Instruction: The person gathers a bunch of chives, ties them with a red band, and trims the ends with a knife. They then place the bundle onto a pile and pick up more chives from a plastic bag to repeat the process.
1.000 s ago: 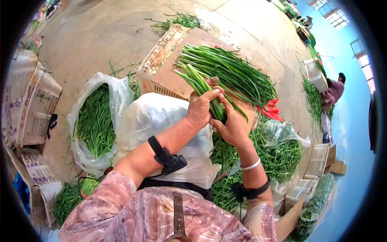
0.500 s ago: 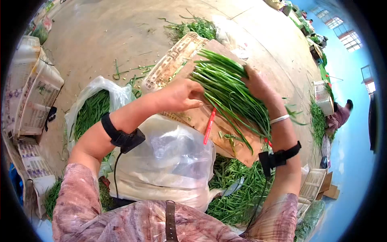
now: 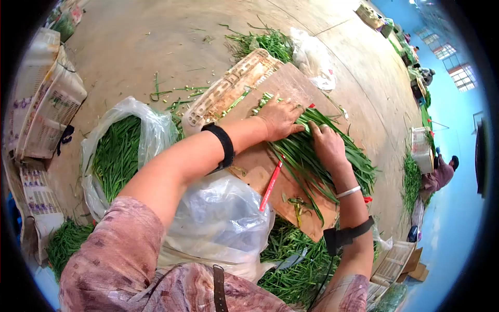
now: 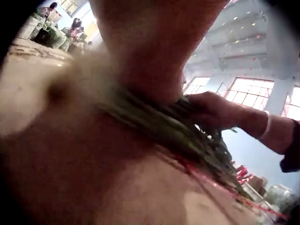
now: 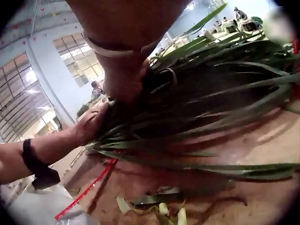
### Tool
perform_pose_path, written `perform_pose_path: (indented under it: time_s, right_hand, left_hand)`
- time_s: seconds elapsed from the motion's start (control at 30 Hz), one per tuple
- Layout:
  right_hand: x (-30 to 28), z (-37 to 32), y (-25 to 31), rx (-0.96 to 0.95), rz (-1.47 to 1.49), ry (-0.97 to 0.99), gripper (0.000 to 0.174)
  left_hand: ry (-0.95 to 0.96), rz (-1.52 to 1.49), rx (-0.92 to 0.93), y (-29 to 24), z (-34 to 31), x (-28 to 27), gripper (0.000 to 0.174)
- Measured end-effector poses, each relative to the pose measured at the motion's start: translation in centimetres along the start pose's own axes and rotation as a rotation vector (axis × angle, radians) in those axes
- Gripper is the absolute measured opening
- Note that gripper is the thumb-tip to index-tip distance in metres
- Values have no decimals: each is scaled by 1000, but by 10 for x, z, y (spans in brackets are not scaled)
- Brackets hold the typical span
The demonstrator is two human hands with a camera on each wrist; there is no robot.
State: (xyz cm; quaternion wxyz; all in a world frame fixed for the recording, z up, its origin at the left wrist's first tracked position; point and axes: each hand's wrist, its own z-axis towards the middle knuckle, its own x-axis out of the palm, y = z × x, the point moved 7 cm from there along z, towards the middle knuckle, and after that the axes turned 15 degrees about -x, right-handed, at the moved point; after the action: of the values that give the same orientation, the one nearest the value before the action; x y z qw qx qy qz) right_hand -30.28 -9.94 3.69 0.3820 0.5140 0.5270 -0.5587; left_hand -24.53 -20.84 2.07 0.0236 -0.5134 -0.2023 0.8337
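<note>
A thick bunch of long, flat green leaves like garlic chives [image 3: 345,156] lies on a brown board, its pale stalk ends toward the upper left. My left hand [image 3: 280,118] rests over the stalk-end part, fingers spread across the top. Just to the right, my right hand [image 3: 329,147] grips the leaves from above, fingers bent, a white bangle on the wrist; its fingertips are partly hidden in the right wrist view. A red strip [image 3: 271,182] runs under the bunch and sticks out on the near side. Leaves fan past my right hand in the right wrist view.
The board [image 3: 254,165] sits on a pale plastic crate [image 3: 228,86]. Clear plastic [image 3: 218,218] covers the near side. An open bag of greens [image 3: 118,156] stands left; loose greens [image 3: 306,260] and a blade [image 3: 293,258] lie near right. Trimmed scraps [image 3: 296,204] lie on the board.
A small handful held in both hands has been laid on the larger bunch. Then the left hand moved right onto the stalk ends, and the right hand came lower and nearer. The red strip came into view.
</note>
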Motion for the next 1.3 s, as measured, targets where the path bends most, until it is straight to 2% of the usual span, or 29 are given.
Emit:
perform_pose_path:
  time_s: [0.03,0.07,0.1,0.17,0.2,0.23,0.3,0.33,0.37,0.4,0.43,0.47,0.6,0.67,0.7,0.77,0.83,0.87,0.9,0.93,0.97,1.0,1.03,1.07,1.1,1.17,1.2,1.27,1.3]
  right_hand:
    - [2,-1,3,-10,-33,17,39]
    - [-1,-2,3,46,-1,88,45]
    - [-9,-5,10,34,5,86,45]
    - [-39,-14,17,142,-91,8,55]
    - [-50,-17,22,207,-62,36,63]
    - [-47,-16,25,189,-56,34,63]
    - [-56,-15,29,177,-33,-246,60]
    - [-46,-12,25,218,147,-263,56]
    - [-32,-8,21,130,236,-340,54]
    - [1,-7,11,73,310,-374,51]
    - [40,-9,4,90,391,-311,49]
    - [48,-10,8,52,333,-428,47]
    - [55,-10,1,77,247,-324,47]
    - [57,-8,-6,83,288,-305,47]
    - [58,-8,-10,81,350,-297,47]
    - [56,-7,-14,94,363,-245,48]
    - [52,-9,-16,10,282,-270,49]
    - [48,-9,-16,68,287,-228,50]
    - [48,-11,-22,59,228,-229,51]
    - [42,-14,-20,64,220,-208,52]
    - [32,-14,-18,70,210,-183,53]
    - [18,-16,-13,155,119,-99,58]
    - [11,-16,-10,143,111,-87,58]
    - [1,-20,-8,101,105,-145,62]
    - [-9,-23,-6,58,97,-205,65]
    - [-20,-25,-1,77,26,-187,67]
    - [-26,-28,5,123,59,-200,66]
    - [-33,-32,14,164,84,-211,65]
    - [-28,-33,18,176,132,-171,63]
  left_hand:
    - [143,-12,-47,4,-3,14,58]
    - [93,-4,-39,4,-5,13,58]
    - [96,3,-50,5,-5,12,58]
    - [113,45,-5,3,-6,11,58]
    - [61,20,-1,3,-7,10,59]
    - [62,29,-18,4,-7,12,59]
    - [-14,6,36,2,-9,10,62]
    - [23,-58,20,3,-9,11,65]
    - [56,-110,-13,4,-8,14,68]
    - [-72,-148,15,8,-8,29,73]
    - [-4,-284,41,11,-3,42,74]
    - [51,-218,-9,12,-6,37,73]
    - [93,-95,-34,5,-4,35,67]
    - [-282,-269,95,1,-11,8,59]
    - [-289,-262,72,5,-17,-17,59]
    - [-335,-405,199,9,-43,-87,51]
    - [-271,-722,104,62,-90,-142,45]
    - [-326,-731,-12,102,-126,-164,42]
    - [-241,-841,-300,146,-168,-179,41]
    - [-406,-512,-311,208,-214,-162,44]
    - [-279,-382,-684,259,-272,-168,49]
    - [-156,-434,-927,288,-326,-186,56]
    - [-64,-344,-1183,331,-396,-178,66]
    - [-35,-285,-1306,361,-469,-165,76]
    - [19,-284,-1455,374,-529,-156,87]
    - [201,-468,-1687,349,-581,-162,102]
    - [202,-484,-1695,352,-600,-150,102]
    - [391,-225,-1768,368,-643,-110,116]
    - [391,-237,-1772,372,-650,-102,116]
